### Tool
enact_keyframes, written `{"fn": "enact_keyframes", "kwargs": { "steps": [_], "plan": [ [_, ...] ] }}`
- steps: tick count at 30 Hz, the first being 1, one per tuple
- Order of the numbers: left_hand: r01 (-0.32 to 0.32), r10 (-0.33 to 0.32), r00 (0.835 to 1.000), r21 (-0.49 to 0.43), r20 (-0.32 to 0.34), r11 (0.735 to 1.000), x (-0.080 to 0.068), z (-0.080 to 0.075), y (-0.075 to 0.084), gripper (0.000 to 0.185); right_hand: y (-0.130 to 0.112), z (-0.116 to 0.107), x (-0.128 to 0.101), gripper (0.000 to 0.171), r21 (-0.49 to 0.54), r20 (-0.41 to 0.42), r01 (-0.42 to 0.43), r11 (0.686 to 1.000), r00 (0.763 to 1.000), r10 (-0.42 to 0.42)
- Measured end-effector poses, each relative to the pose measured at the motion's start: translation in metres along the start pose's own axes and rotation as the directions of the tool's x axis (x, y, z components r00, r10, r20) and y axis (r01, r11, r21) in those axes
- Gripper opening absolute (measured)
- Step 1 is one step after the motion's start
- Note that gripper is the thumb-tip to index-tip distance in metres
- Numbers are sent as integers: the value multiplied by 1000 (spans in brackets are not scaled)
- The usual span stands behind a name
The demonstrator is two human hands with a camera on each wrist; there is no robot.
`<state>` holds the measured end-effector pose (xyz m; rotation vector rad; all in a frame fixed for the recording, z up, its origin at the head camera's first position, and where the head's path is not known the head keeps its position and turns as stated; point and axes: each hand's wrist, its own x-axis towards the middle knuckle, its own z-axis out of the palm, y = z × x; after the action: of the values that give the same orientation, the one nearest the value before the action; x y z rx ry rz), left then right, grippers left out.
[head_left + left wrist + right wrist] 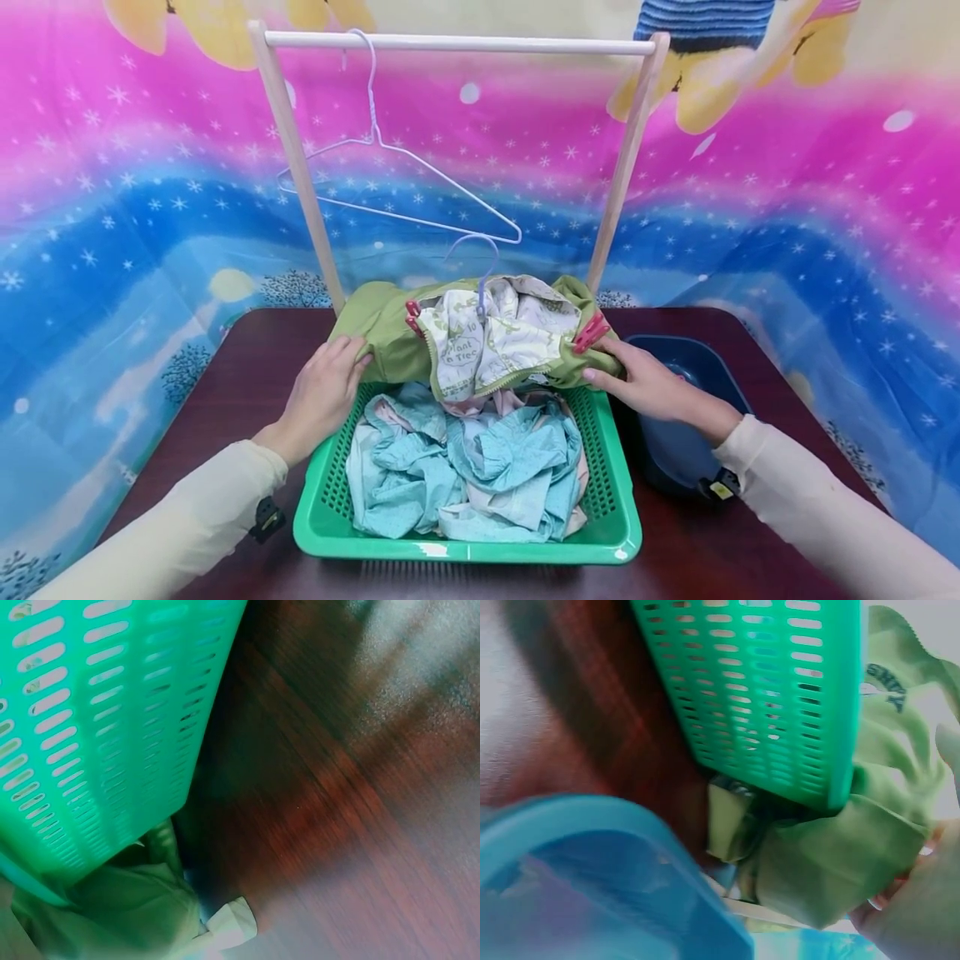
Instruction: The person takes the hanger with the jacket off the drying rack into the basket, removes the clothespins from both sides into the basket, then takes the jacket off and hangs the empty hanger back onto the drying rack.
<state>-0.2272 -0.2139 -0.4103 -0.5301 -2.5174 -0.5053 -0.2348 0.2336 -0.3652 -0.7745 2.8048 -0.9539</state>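
Note:
A green jacket with a white printed lining lies over the back of the green basket. A lilac hanger sits in its collar, hook upward. Red clothespins are clipped on both sides of its opening. My left hand grips the jacket's left side, fingertips partly hidden in the fabric. On the right, my right hand holds the other side between thumb and fingers, close to a clothespin. The right wrist view shows those fingers around the green cloth.
Light blue garments fill the basket. Behind it stands a rack with a white bar and wooden posts, an unused lilac hanger hanging from it. A dark blue bin stands to the right on the brown table.

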Motion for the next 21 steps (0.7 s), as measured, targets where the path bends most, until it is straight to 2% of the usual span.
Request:
{"fn": "enact_keyframes", "kwargs": {
  "steps": [4, 11, 16, 21],
  "plan": [
    [0, 0, 1000, 5, 4, 1000, 0, 0, 0, 8, -5, -7, 5, 29, 47, -80, 61, 997, 995, -57],
    [-1, 2, 1000, 14, -10, 1000, 0, 1, -1, 8, -14, -20, 11, 33, 138, -260, 185, 973, 955, -145],
    [-1, 1, 1000, 11, -13, 1000, 0, 1, -1, 9, -17, -25, 12, 25, 194, -311, 226, 955, 937, -159],
    [-11, 12, 999, 19, -30, 1000, 0, 2, -1, 8, -20, -27, 13, 20, 184, -331, 216, 959, 932, -147]
  ]
}}
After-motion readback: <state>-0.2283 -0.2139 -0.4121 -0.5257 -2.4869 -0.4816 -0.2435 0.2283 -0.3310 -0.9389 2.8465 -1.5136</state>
